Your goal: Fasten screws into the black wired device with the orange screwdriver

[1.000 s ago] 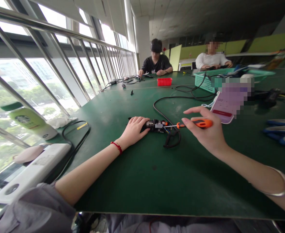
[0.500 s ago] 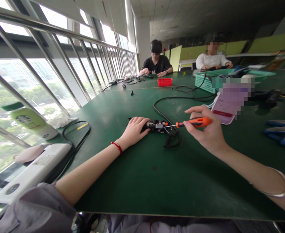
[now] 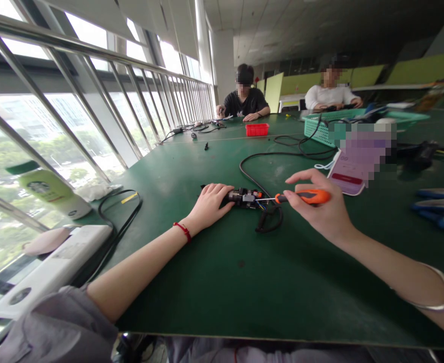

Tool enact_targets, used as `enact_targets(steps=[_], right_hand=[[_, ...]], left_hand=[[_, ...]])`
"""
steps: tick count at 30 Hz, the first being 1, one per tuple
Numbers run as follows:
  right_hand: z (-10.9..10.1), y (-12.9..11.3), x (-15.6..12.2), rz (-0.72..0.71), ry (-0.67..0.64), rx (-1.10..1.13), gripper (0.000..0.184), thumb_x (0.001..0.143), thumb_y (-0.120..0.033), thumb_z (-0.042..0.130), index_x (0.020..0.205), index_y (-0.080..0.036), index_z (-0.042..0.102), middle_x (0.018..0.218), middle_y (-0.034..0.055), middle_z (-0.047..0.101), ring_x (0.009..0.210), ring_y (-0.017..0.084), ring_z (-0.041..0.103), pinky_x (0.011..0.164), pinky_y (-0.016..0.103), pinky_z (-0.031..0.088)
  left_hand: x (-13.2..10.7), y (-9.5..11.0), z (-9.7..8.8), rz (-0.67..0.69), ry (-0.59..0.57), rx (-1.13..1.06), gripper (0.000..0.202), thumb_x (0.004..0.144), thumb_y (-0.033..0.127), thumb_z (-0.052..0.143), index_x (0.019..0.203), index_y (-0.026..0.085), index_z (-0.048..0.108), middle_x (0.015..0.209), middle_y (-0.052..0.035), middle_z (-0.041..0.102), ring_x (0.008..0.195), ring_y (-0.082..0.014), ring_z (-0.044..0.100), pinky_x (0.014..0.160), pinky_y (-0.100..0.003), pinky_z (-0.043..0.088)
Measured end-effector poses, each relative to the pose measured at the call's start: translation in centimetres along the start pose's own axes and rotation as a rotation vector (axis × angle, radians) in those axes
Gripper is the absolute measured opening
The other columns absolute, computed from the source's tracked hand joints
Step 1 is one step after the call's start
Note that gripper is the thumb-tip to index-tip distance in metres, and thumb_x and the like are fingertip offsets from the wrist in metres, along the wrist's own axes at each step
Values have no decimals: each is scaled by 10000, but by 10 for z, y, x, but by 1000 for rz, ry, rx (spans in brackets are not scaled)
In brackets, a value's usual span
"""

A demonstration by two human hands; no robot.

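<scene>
My left hand (image 3: 208, 204) lies over the left end of a small black electrical part (image 3: 244, 197) with coloured wires, pressing it to the green table (image 3: 214, 272). My right hand (image 3: 320, 206) pinches an orange-handled screwdriver (image 3: 305, 196), its thin shaft pointing left with the tip on the part. A black cable (image 3: 269, 222) runs from the part, loops just below it and trails off toward the back right.
A phone (image 3: 352, 164) lies right of my right hand, blue gloves (image 3: 439, 204) further right. A teal basket (image 3: 322, 126) and a red tray (image 3: 256, 129) stand farther back, where two people sit. A white bottle (image 3: 51, 191), a black cable loop and a white box lie by the window railing at left.
My right hand's fingers shifted on the screwdriver handle, closing and then opening again while the tip stayed on the part. The left hand has held still.
</scene>
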State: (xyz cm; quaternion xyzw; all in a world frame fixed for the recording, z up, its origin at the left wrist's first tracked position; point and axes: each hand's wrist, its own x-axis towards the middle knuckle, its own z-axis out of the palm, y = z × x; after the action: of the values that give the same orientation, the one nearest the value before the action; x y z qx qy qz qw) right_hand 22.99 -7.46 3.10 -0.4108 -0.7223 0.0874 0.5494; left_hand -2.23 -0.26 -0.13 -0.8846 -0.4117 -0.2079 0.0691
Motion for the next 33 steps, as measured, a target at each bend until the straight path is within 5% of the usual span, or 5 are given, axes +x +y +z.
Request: enact_targets(steps=[4, 16, 22, 28, 33], right_hand=[[2, 5, 1, -58, 79, 139, 451, 674, -218, 687, 1063, -265, 463, 934, 28, 542, 793, 180, 590, 639, 320, 522], [2, -1, 0, -29, 70, 117, 528, 682, -200, 685, 1151, -268, 451, 860, 6, 582, 726, 169, 610, 621, 314, 522], [0, -3, -1, 101, 0, -1, 174, 762, -284, 638, 912, -234, 567, 532, -63, 485, 442, 109, 507, 492, 269, 454], [3, 0, -1, -2, 103, 110, 582, 658, -211, 710, 1176, -263, 449, 911, 22, 566, 802, 190, 599, 616, 311, 515], [0, -2, -2, 57, 11, 5, 220, 750, -256, 649, 950, -249, 557, 530, -70, 451, 443, 104, 475, 484, 268, 443]], left_hand=[[0, -1, 0, 8, -1, 13, 355, 889, 372, 438, 1201, 212, 494, 1157, -68, 567, 1083, -231, 487, 1004, -402, 339], [0, 0, -1, 8, 3, 22, 356, 890, 363, 448, 1203, 199, 494, 1148, -67, 574, 1070, -229, 492, 998, -390, 341], [0, 0, 0, 9, 4, 28, 355, 889, 364, 449, 1197, 195, 497, 1148, -70, 573, 1072, -231, 491, 1002, -396, 339], [0, 0, 0, 8, 2, 34, 356, 892, 369, 449, 1199, 196, 496, 1151, -64, 574, 1072, -230, 489, 1002, -391, 337], [0, -1, 1, 7, 5, 31, 354, 888, 363, 452, 1199, 200, 496, 1144, -65, 575, 1063, -228, 493, 998, -391, 339]])
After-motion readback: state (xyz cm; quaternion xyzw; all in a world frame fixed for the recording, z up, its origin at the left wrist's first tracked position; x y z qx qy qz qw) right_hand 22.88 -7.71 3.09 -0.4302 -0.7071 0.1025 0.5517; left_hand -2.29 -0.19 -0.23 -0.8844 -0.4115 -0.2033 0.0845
